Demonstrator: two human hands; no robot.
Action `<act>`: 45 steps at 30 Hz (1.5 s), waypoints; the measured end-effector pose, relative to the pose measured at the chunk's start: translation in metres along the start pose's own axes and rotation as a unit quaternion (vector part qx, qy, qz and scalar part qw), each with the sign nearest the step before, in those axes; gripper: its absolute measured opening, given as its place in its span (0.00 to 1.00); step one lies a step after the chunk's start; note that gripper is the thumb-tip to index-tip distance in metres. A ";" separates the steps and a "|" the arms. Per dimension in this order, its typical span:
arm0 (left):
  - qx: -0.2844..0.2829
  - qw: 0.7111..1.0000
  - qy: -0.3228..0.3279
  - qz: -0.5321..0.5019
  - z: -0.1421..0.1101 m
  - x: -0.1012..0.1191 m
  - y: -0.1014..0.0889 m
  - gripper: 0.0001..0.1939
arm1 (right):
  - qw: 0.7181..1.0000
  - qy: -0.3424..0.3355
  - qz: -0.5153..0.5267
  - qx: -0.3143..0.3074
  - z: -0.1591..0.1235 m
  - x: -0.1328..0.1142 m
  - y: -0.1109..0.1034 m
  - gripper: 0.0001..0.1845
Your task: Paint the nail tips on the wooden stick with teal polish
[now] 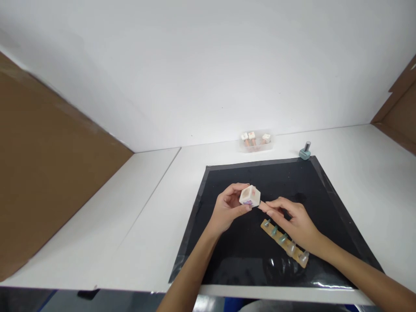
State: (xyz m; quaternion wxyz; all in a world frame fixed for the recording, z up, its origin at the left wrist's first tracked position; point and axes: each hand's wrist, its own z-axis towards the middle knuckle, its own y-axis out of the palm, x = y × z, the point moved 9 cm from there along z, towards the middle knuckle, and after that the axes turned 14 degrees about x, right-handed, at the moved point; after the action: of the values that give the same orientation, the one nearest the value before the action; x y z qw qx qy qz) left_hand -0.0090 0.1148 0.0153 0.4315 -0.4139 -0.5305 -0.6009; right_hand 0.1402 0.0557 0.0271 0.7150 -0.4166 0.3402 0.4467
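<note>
Above the black mat (234, 260), my left grip (225, 208) is wrapped about a white cube (250, 196), while my right grip (294, 219) pinches the finger-like peg (263, 206) that juts from it, both pieces lying between my two grips. To handle this well, I should brace the cube with the left and keep the right light, lest the peg twist. Just below my right grip lies the strip (286, 245) of tips; well beyond both, a clear tray (258, 149) and a bottle (304, 154)
</note>
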 end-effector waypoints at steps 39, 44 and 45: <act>0.043 0.998 -0.034 -0.033 0.001 -0.006 -0.010 0.23 | 0.986 0.119 0.115 0.001 -0.001 0.022 -0.004 0.07; 0.003 0.998 -0.055 -0.033 -0.002 -0.010 0.001 0.22 | 0.987 0.107 0.121 0.010 0.000 0.018 -0.002 0.05; -0.004 0.998 -0.056 -0.034 -0.003 -0.010 0.003 0.21 | 0.987 0.105 0.122 0.010 0.000 0.017 -0.001 0.05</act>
State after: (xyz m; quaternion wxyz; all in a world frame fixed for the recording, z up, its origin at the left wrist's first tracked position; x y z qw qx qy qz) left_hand -0.0032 0.1124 0.0067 0.3792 -0.4303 -0.5648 -0.5933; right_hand 0.1477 0.0620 0.0125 0.6198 -0.4093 0.4658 0.4811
